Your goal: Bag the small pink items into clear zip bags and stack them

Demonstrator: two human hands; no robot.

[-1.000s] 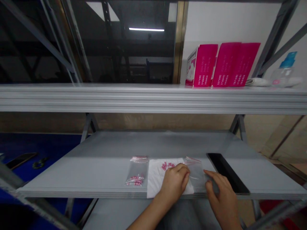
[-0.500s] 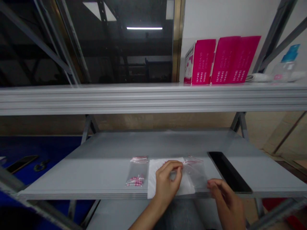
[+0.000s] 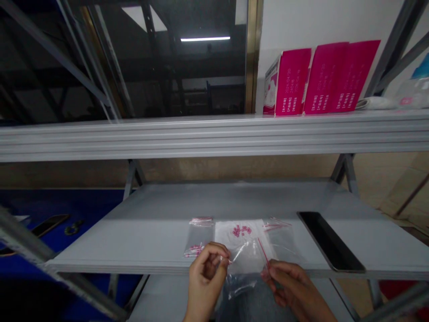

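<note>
Pink, clear and white before you, on grey.
The bag (image 3: 247, 256) you hold is transparent with a red strip (image 3: 263, 252); the beads (image 3: 237, 231) show pink on a white sheet (image 3: 222, 230). Your shelf (image 3: 161, 237) is plain grey, the flat device (image 3: 330, 240) to your right black, the boxes (image 3: 328, 80) above magenta with pale lettering (image 3: 288, 105).

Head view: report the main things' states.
Right hand: pinching clear red-striped plastic bag
Left hand: pinching same bag's edge
Clear plastic left bag: flat, small pink beads inside
Clear plastic right bag: flat, no beads visible
Loose pink beads: resting on white rectangular sheet
Black rectangular device: flat, screen dark
Tall pink boxes: upright
Clear blue-topped bottle: upright, partly visible
</note>
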